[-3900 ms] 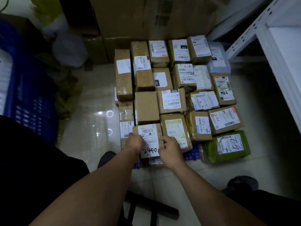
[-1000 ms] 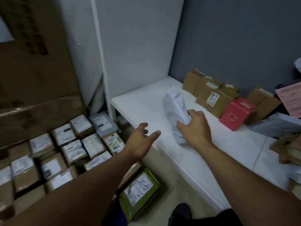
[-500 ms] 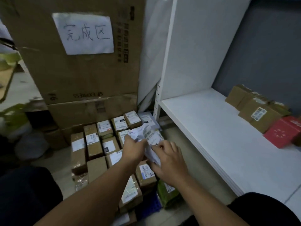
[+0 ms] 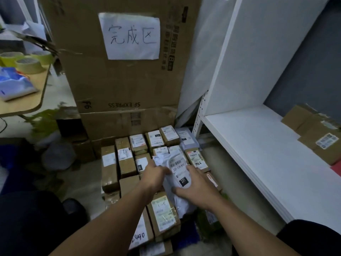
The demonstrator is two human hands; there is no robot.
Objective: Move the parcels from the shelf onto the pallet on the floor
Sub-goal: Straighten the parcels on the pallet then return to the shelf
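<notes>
A white soft mailer parcel with a black "231" label hangs above the parcels on the floor. My left hand grips its left edge. My right hand holds its right side, thumb curled onto the front. Below lie several brown cardboard parcels packed in rows on a blue pallet, of which only a corner shows. The white shelf on the right carries brown parcels at its back and a red box at the frame edge.
Large stacked cardboard boxes with a handwritten paper sign stand behind the pallet. A wooden table with tape rolls is on the left. A green parcel lies partly hidden under my right arm. A dark shoe is on the floor.
The white mailer came off the shelf in my right hand, my left hand joined it, and both now hold it over the floor parcels. My view turned from the shelf towards the pallet.
</notes>
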